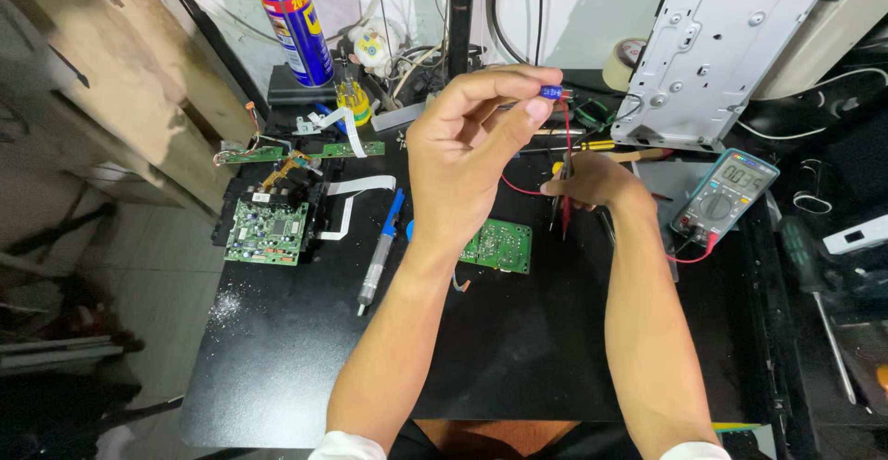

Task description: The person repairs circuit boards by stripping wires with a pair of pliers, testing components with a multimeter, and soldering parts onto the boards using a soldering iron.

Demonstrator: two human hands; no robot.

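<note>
The left hand [467,159] is raised above the middle of the black surface [277,358], its thumb and forefinger pinched shut on a small blue capacitor [552,93] at the fingertips. Just below, the right hand [592,183] closes its fingers around the red and black probes [565,196], the red tip reaching up to the capacitor. A multimeter [724,196] lies by the right edge, a green board [499,245] under the left wrist.

Matt black tabletop [518,349], dusted with pale grit at its left edge. Beyond it: perforated bare sheet-metal chassis [712,44] and glossy blue metal spray can [296,25]. On it: green lacquered circuit board [268,231]; plastic-cased multimeter [724,196].
</note>
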